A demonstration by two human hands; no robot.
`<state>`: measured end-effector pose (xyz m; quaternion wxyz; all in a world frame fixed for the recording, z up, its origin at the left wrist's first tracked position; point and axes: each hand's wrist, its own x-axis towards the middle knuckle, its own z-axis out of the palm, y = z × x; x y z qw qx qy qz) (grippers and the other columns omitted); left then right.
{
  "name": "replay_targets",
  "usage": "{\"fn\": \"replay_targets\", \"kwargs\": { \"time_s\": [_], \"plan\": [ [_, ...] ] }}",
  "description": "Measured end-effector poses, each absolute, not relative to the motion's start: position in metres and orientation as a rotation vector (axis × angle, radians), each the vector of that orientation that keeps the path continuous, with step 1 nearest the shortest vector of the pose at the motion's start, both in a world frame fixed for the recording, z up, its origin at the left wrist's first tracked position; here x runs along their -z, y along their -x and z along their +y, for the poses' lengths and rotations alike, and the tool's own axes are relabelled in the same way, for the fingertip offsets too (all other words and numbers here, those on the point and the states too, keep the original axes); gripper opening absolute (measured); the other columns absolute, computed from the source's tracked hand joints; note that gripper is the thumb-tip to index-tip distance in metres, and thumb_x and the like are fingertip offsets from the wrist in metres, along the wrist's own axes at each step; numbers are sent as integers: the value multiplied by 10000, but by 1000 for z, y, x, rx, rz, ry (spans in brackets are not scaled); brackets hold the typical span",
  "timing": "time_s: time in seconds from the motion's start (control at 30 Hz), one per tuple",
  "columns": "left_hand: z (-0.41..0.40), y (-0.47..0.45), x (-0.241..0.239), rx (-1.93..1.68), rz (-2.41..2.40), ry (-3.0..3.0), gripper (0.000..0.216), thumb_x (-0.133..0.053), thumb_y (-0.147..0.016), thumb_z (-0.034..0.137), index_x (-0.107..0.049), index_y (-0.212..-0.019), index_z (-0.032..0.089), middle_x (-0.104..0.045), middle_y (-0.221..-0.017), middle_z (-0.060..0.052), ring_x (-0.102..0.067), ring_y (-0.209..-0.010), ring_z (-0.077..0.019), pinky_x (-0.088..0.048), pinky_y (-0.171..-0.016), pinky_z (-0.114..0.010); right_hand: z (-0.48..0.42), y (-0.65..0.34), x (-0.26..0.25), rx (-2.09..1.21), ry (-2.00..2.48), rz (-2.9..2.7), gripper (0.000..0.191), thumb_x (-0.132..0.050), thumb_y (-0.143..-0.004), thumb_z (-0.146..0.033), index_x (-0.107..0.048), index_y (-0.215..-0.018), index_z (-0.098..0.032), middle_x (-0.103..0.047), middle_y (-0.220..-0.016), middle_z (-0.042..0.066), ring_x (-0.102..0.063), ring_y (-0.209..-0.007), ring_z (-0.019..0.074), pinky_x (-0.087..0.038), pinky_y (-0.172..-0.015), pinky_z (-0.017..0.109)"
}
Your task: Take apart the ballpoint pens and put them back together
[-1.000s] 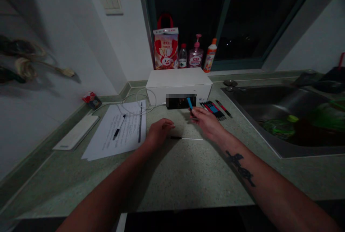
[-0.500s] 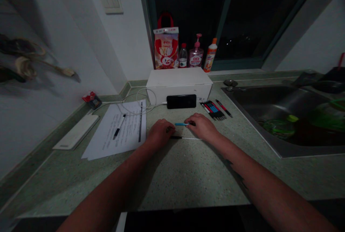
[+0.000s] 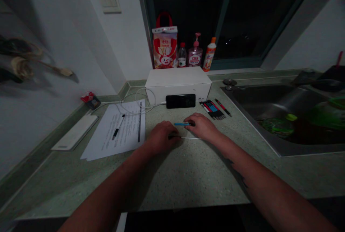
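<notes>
My right hand (image 3: pixel 201 126) is closed around a blue pen (image 3: pixel 181 124), whose blue barrel points left toward my other hand. Low over the counter, my left hand (image 3: pixel 163 137) has its fingertips closed on the dark end of a thin, pale pen refill (image 3: pixel 192 138). The refill's light part runs along the counter to just below my right hand. My left fingers cover most of its dark end. A row of several pens (image 3: pixel 212 110), blue, red and black, lies beyond my right hand, with one red and black pen (image 3: pixel 223 107) apart from them.
A phone (image 3: pixel 180 101) leans on a white box (image 3: pixel 178 77), its cable (image 3: pixel 153 108) looping left. Printed sheets (image 3: pixel 129 128) bear a black and white pen (image 3: pixel 118 127). A white flat case (image 3: pixel 77 131) lies farther left. The sink (image 3: pixel 252 124) is at right; bottles (image 3: pixel 195 54) stand behind the box.
My left hand has shifted slightly right and its fingertips now cover the refill's dark end, which lay exposed before. My right hand with the blue pen has barely moved.
</notes>
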<state>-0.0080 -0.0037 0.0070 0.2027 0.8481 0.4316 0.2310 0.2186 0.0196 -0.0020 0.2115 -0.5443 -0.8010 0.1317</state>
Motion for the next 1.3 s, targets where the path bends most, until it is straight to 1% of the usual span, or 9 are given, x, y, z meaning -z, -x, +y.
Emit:
{"fn": "replay_targets", "kwargs": {
  "time_s": [0.1,0.2,0.33,0.43,0.67,0.83,0.97,1.13,1.3],
  "plan": [
    [-5,6,-7,-582,1157,-2381,107,-695,-785,268,-759,-866,237,-680,-874,-79,-586,-879,-260,-442,-855,-400,18,-218,-2,-327,1475,-2160,166,-696,-866,-257,-748,-1015,-206,-695,-984,72,-620,-949,217,-455,-864,336],
    [-4,6,-5,-708,1191,-2272,96,-672,-772,238,-750,-828,246,-673,-850,-73,-574,-864,-259,-441,-872,-408,13,-215,-10,-306,1354,-2125,137,-616,-936,-270,-739,-961,-216,-699,-967,58,-614,-948,209,-452,-860,334],
    [-3,8,-7,-898,1247,-2147,116,-655,-810,278,-752,-869,253,-687,-869,-80,-580,-861,-257,-441,-861,-394,4,-207,-17,-394,1144,-2358,184,-613,-956,-351,-734,-958,-212,-705,-899,48,-614,-907,205,-449,-820,326],
    [-2,9,-9,-916,1238,-2162,110,-669,-818,276,-759,-876,254,-699,-877,-75,-598,-862,-253,-433,-870,-388,3,-204,-16,-382,1146,-2465,177,-593,-971,-316,-741,-986,-221,-714,-902,52,-617,-905,212,-446,-813,332],
    [10,20,-10,-808,1468,-2267,262,-564,-883,210,-743,-1073,222,-704,-1007,-93,-600,-974,-266,-428,-921,-395,11,-218,-16,-202,1333,-2353,213,-555,-985,-307,-762,-1009,-264,-718,-938,62,-612,-912,238,-451,-823,368],
    [6,17,-10,-889,1404,-2064,187,-618,-857,308,-763,-957,244,-724,-961,-90,-618,-907,-270,-450,-873,-382,8,-215,-13,-306,1313,-2367,197,-580,-974,-306,-765,-1033,-275,-729,-952,52,-639,-922,228,-465,-795,343],
    [-2,9,-9,-872,1285,-1951,162,-652,-810,328,-770,-904,270,-743,-925,-64,-622,-883,-265,-457,-874,-373,3,-207,-13,-389,1260,-2413,193,-585,-971,-291,-762,-1045,-269,-720,-931,41,-653,-907,205,-462,-795,315],
    [3,16,-7,-891,1311,-2054,157,-629,-819,278,-774,-880,281,-737,-890,-66,-618,-844,-257,-455,-816,-360,2,-208,-18,-361,1282,-2441,240,-522,-989,-243,-758,-1036,-241,-703,-929,55,-646,-894,203,-460,-790,315],
    [10,23,-5,-825,1472,-2175,153,-622,-823,243,-772,-829,268,-726,-856,-89,-605,-801,-270,-415,-737,-366,3,-210,-16,-326,1297,-2497,205,-562,-956,-219,-764,-992,-226,-683,-919,66,-643,-878,208,-463,-757,315]
  ]
}}
